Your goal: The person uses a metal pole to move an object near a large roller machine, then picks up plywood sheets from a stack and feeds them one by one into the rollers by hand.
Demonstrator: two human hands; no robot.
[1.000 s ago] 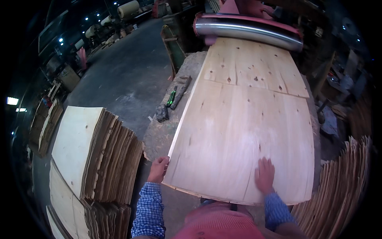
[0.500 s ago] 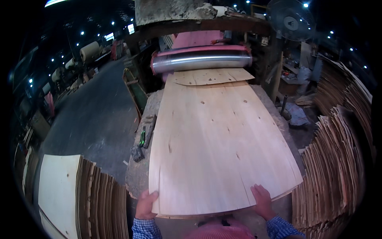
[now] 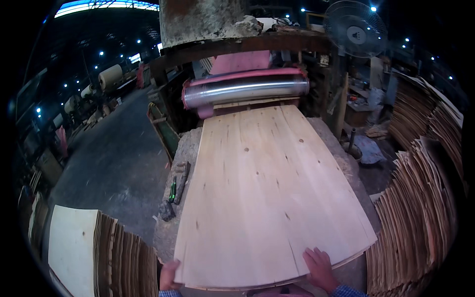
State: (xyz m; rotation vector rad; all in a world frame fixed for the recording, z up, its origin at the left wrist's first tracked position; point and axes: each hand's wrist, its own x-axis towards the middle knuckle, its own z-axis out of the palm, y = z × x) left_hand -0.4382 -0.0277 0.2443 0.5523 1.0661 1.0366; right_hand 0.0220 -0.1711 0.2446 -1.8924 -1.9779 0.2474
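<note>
A broad, pale wood veneer sheet (image 3: 257, 198) with small dark knots lies on top of a stack, stretching from my body toward a shiny metal roller (image 3: 247, 89). At its near left corner, my left hand (image 3: 169, 275) is closed round the edge. My right hand (image 3: 320, 270) grips the near edge further right, fingers on the upper face, its thumb not clearly visible. Beneath the roller, the thin edge of another wood sheet (image 3: 257, 103) shows just past the far end of the veneer.
Stacked veneer (image 3: 74, 247) stands at near left, with more piles (image 3: 415, 213) along the right. A green-handled cutter (image 3: 172, 189) lies on the rough ledge left of the sheet. A caged fan (image 3: 355, 32) hangs at upper right; a dark floor (image 3: 114, 158) stretches left.
The short sheet end that lay over the veneer's far part has moved away under the roller. Both hands stay at the near edge, now lower in the picture as the view tilts up.
</note>
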